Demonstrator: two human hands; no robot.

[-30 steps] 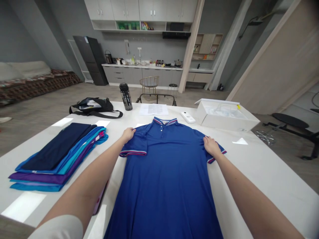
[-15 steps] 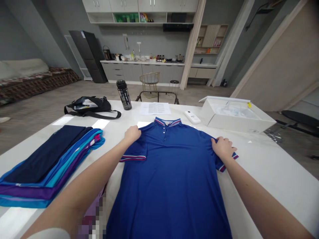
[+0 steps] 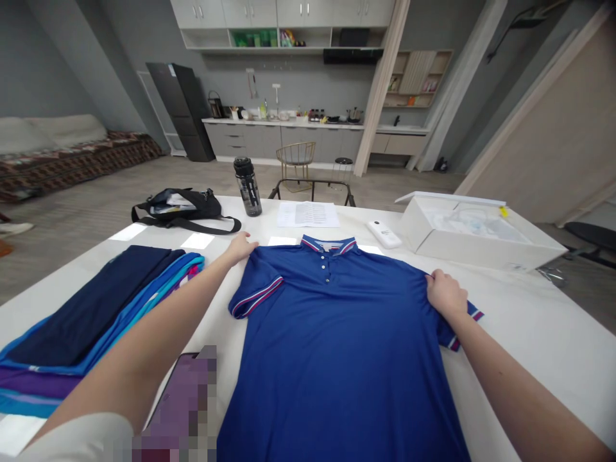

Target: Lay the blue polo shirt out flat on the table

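A blue polo shirt [image 3: 337, 346] lies spread front side up, its collar at the far end and its sleeve cuffs striped white and red. My left hand [image 3: 242, 248] is closed on the shirt's left shoulder edge, above the sleeve. On the opposite side, my right hand [image 3: 447, 294] grips the fabric where the right sleeve meets the shoulder, fingers curled over it. To the left sits a stack of folded clothes [image 3: 96, 301], dark navy on top with blue, turquoise and purple below. My left forearm hides part of that stack.
On the white table [image 3: 520, 327] are a black waist bag [image 3: 187, 205], a dark bottle [image 3: 248, 187], paper sheets [image 3: 308, 214], a white handheld device [image 3: 384, 235] and an open white box [image 3: 471, 231]. A phone [image 3: 180, 398], partly pixelated, lies beside the shirt's left edge.
My left hand has moved outward to the left, drawing the shoulder fabric wider. My right hand has shifted slightly right and nearer. The view has moved a little, showing more of the phone.
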